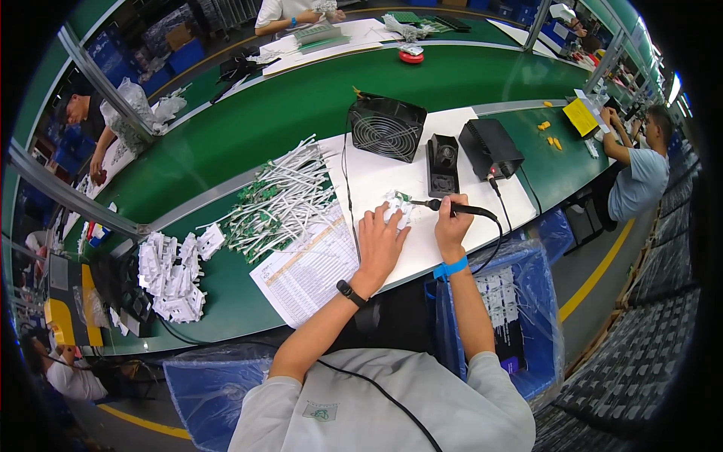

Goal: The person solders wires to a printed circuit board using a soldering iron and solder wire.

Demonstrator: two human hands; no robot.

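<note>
My left hand (381,239) has its fingertips on a small white plastic housing (397,218) lying on the white work board. A little green circuit board (403,197) shows at the housing's far end. My right hand (451,224) grips a soldering iron (434,204) like a pen. The iron's tip points left and reaches the circuit board; whether it touches cannot be made out. A black cable loops from the iron to the dark soldering station (491,149). Beyond my hands stands a black soldering iron holder (444,166).
A black fan (388,126) stands at the board's back. Left lie white wires with green boards (282,200), a printed sheet (307,271) and stacked white housings (172,275). Plastic-lined blue bins (553,324) sit below the table edge. Other people work around the green line (482,83).
</note>
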